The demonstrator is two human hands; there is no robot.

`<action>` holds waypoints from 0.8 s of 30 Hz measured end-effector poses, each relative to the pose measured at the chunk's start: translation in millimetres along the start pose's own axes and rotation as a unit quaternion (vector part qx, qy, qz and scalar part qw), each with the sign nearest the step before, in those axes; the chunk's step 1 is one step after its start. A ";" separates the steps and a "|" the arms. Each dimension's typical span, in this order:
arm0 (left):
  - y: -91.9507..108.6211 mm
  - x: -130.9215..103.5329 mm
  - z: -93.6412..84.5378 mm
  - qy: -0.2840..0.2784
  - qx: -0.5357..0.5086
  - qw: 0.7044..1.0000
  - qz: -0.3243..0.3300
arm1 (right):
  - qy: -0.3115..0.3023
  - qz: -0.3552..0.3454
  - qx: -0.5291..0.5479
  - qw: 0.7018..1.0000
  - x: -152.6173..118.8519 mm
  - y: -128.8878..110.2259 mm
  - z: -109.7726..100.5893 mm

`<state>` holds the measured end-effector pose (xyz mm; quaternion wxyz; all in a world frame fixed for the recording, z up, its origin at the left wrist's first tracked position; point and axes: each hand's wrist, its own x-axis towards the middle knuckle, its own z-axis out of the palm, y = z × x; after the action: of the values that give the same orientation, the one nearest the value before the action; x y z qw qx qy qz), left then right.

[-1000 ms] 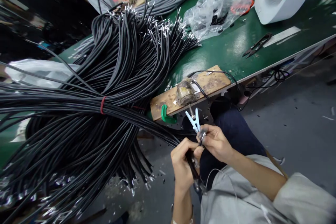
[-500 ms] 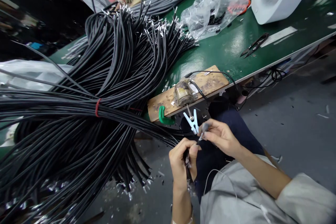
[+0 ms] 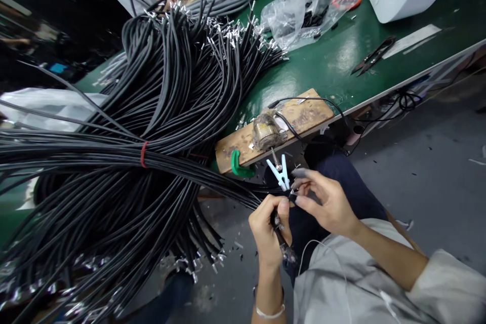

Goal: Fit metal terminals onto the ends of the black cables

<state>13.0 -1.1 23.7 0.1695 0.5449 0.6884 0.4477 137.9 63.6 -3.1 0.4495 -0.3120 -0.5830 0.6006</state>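
While L fingers [image 3: 284, 210] tight on blk cables [image 3: 280, 237] — R fingers [image 3: 309, 206] half-curled, hold unclear — blk bits [image 3: 313, 18] in clear bag [image 3: 287, 14].

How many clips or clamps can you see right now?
2: a blue clothespin beside the right hand, and a green clamp at the front edge of the wooden board. More could be hidden under the cables.

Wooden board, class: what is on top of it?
The wooden board carries a rounded, wrapped device, white scraps and part of a black cable; its surface beneath the device is hidden.
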 end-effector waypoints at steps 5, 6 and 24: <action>-1.5 6.9 -5.7 -0.066 -0.040 0.997 0.003 | -0.073 0.057 0.115 0.989 13.1 2.8 -3.1; -2.5 7.9 -6.2 -0.070 -0.058 0.996 0.009 | -0.109 0.113 0.186 0.970 15.2 5.0 -3.7; -11.9 9.0 3.4 0.055 -0.216 0.974 0.052 | -0.167 0.248 0.361 0.883 78.2 -3.5 17.6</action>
<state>5.2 8.4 14.7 0.2219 0.5051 0.5546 0.6230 91.3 126.6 14.2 0.2627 -0.1578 -0.2961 0.9046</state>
